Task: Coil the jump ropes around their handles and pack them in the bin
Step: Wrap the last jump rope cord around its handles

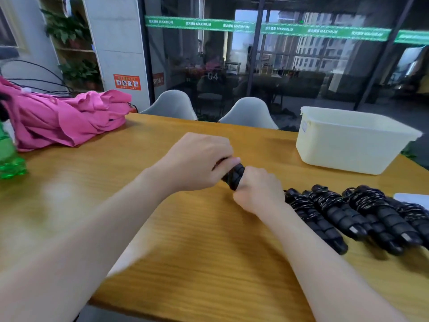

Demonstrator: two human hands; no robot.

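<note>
Both hands (199, 161) (257, 189) around mostly hidden black handles (234, 175).

Head-worn view, looking forward and down (close) at table (185, 240)

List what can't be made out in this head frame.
- Jump rope handles: mostly hidden by the left hand and right hand; the fingers are curled out of view.
- Bin interior: hidden by its near wall.
- Coiled ropes: row cut off at the right edge, so the count is unclear.
- Green object: cut off at the left edge.
- Wall sign: too small to read.
</note>
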